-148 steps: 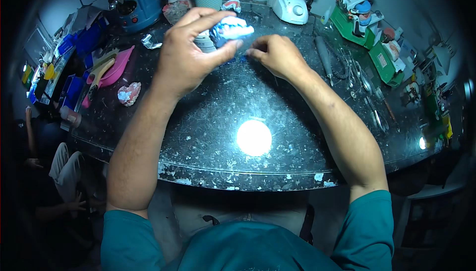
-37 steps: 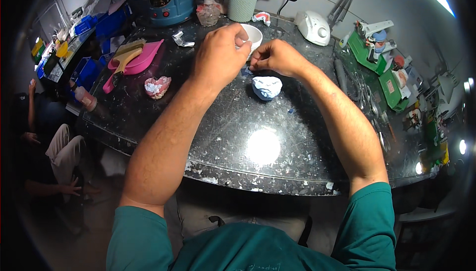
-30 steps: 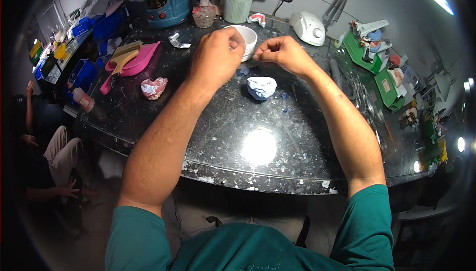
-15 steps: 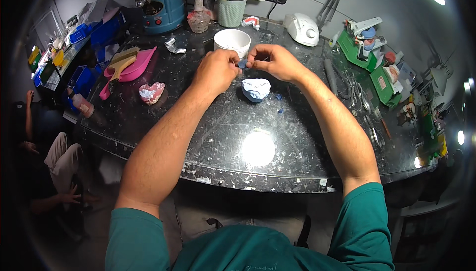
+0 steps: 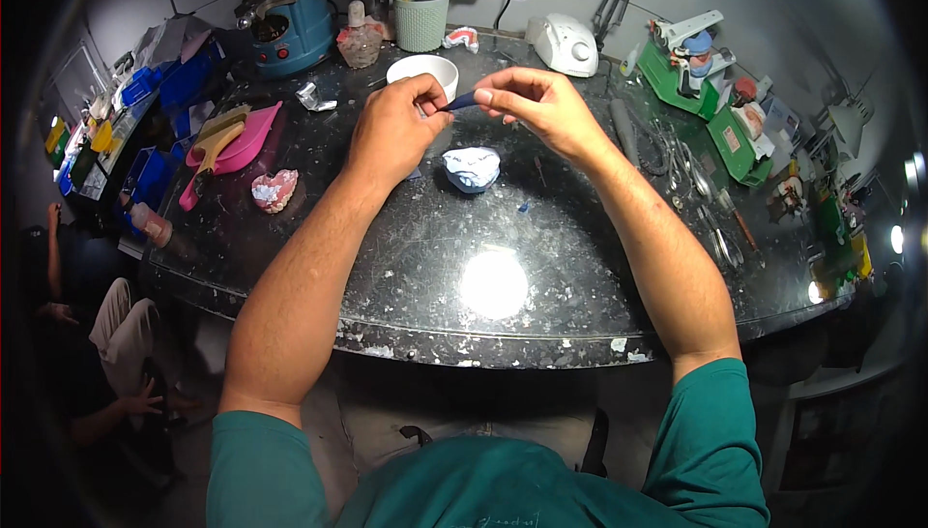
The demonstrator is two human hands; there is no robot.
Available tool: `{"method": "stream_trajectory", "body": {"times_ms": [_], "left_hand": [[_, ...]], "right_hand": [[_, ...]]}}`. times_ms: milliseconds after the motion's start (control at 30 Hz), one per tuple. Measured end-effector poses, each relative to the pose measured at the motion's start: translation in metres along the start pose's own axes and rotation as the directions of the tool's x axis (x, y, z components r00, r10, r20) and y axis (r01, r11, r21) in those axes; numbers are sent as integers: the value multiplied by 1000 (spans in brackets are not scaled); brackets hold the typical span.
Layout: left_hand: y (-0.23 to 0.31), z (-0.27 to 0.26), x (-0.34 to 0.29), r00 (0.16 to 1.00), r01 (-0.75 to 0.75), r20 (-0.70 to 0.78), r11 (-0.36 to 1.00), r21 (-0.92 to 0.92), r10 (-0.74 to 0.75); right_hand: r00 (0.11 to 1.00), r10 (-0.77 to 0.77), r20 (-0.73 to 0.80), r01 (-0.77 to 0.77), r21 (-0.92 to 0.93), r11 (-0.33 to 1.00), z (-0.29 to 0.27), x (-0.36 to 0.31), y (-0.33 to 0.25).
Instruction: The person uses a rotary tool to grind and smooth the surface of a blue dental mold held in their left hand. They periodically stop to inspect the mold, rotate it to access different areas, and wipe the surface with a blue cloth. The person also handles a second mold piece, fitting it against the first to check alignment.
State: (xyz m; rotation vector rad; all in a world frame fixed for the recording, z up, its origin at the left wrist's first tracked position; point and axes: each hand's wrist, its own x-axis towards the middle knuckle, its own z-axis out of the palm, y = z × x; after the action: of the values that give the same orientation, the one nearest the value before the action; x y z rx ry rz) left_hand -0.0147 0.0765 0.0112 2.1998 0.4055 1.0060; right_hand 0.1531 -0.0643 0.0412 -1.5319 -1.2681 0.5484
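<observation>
A dark blue strip, waxy in look, spans the gap between my two hands above the bench. My left hand pinches one end, and the fingertips of my right hand pinch the other. Just below them on the bench sits a pale blue and white plaster dental model. A small blue scrap lies to its right. Behind my left hand stands a white bowl, partly covered by the fingers.
A pink and white dental model and a pink dustpan with a brush lie left. Metal hand tools are on the right. A blue machine, a green cup and a white device line the back.
The hands have moved slightly apart, and more of the blue strip shows between them. The whole view has shifted a little, moving the bench things leftward in the picture.
</observation>
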Motion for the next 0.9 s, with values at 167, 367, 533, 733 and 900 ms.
{"method": "stream_trajectory", "body": {"times_ms": [167, 367, 533, 733, 900], "left_hand": [[7, -4, 2, 992, -114, 53, 993, -20, 114], [32, -3, -4, 973, -72, 188, 952, -297, 132], [44, 3, -15, 945, 100, 325, 925, -366, 27], [45, 14, -24, 913, 208, 407, 879, -430, -17], [48, 14, -26, 910, 219, 411, 905, -366, -54]], "right_hand": [[988, -134, -72, 130, -63, 990, 0, -10, -7], [987, -155, -42, 159, 111, 981, -1, -40, -9], [984, 121, -131, -56, 418, 907, 3, -72, -3], [980, 127, -156, -42, 458, 888, 4, -85, 8], [984, 33, -174, 31, 353, 935, -2, -85, 11]]}}
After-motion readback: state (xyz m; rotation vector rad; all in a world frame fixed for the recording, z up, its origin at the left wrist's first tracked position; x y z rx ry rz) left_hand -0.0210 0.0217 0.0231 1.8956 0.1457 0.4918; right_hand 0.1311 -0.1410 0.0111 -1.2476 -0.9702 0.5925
